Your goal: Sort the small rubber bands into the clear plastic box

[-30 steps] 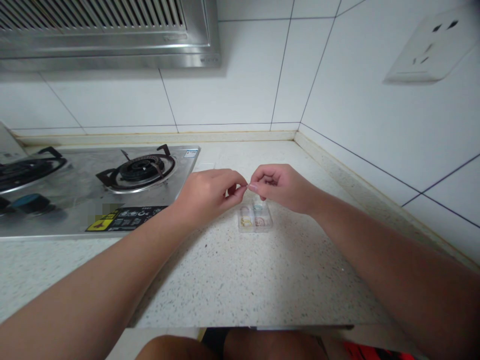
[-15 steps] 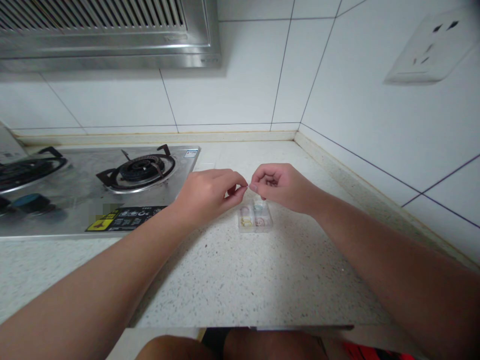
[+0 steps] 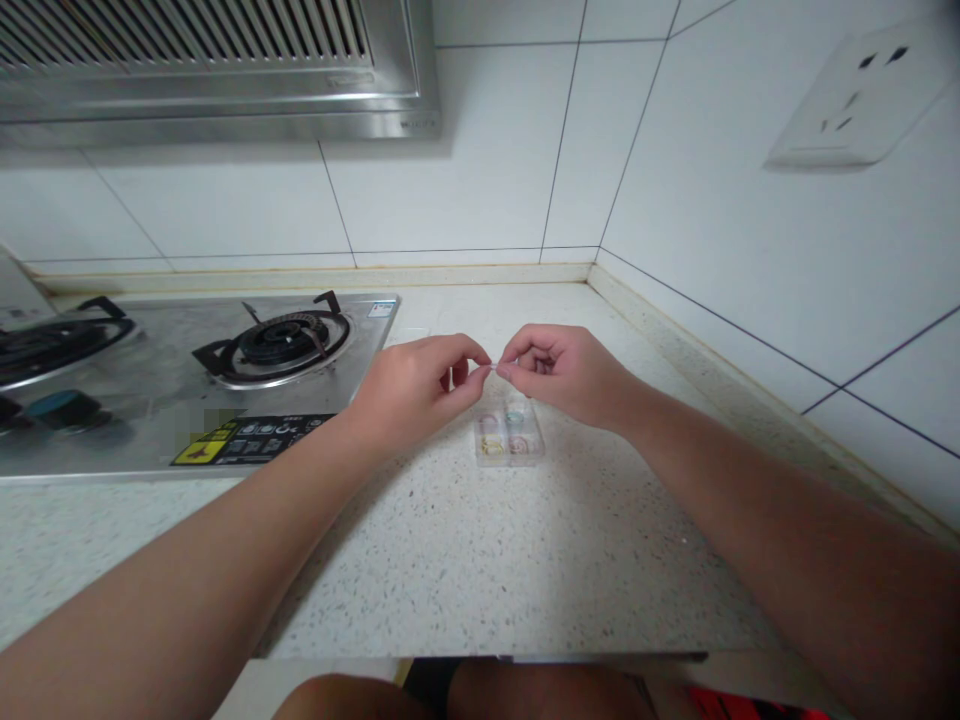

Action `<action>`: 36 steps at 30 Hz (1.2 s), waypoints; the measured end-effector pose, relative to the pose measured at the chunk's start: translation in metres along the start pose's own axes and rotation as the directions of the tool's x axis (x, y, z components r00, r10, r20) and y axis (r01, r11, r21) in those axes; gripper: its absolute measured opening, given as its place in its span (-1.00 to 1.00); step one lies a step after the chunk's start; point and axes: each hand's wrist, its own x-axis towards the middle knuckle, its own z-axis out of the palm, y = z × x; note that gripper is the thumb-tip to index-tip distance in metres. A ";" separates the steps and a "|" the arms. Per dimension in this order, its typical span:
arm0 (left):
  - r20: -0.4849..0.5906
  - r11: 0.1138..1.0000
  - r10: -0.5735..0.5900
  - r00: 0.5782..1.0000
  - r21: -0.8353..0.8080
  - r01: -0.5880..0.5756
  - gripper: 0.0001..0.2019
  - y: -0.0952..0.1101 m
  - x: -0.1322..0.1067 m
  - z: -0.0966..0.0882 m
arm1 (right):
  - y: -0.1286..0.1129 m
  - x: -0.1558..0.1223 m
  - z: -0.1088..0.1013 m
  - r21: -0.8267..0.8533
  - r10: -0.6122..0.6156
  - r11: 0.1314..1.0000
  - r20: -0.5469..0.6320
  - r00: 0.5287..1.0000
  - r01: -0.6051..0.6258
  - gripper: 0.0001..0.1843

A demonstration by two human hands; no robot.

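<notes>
My left hand (image 3: 416, 385) and my right hand (image 3: 559, 368) meet fingertip to fingertip above the speckled countertop (image 3: 480, 560). Both are closed in a pinch on something tiny between them that I cannot make out. Right under the fingers lies a small clear plastic box (image 3: 508, 434) with compartments. Small coloured rings, pink, teal and yellow, lie in its compartments. Neither hand touches the box.
A steel gas hob (image 3: 187, 375) with two burners fills the left of the counter. A range hood (image 3: 217, 65) hangs above it. White tiled walls close the corner behind and to the right, with a wall socket (image 3: 862, 95) at upper right. My knees show below the counter edge.
Both hands have risen slightly and stay pinched together. The left fingers have loosened a little. The box has not moved.
</notes>
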 end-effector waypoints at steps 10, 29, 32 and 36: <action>0.055 0.996 -0.047 0.997 -0.069 0.051 -0.79 -0.001 0.000 0.002 | -0.001 0.001 0.001 -0.015 -0.030 0.999 -0.016 0.999 0.029 -0.82; -0.021 0.998 -0.033 0.999 -0.061 0.031 -0.87 -0.002 0.001 0.000 | 0.002 -0.001 0.000 -0.055 -0.107 0.993 -0.020 0.994 0.105 -0.77; -0.032 0.998 -0.037 0.999 -0.057 0.035 -0.87 -0.002 0.001 0.001 | 0.002 -0.001 0.000 -0.075 -0.121 0.990 -0.030 0.992 0.119 -0.78; -0.036 0.998 -0.036 0.999 -0.058 0.034 -0.88 -0.002 0.001 0.001 | 0.002 -0.001 0.000 -0.097 -0.141 0.986 -0.028 0.990 0.137 -0.79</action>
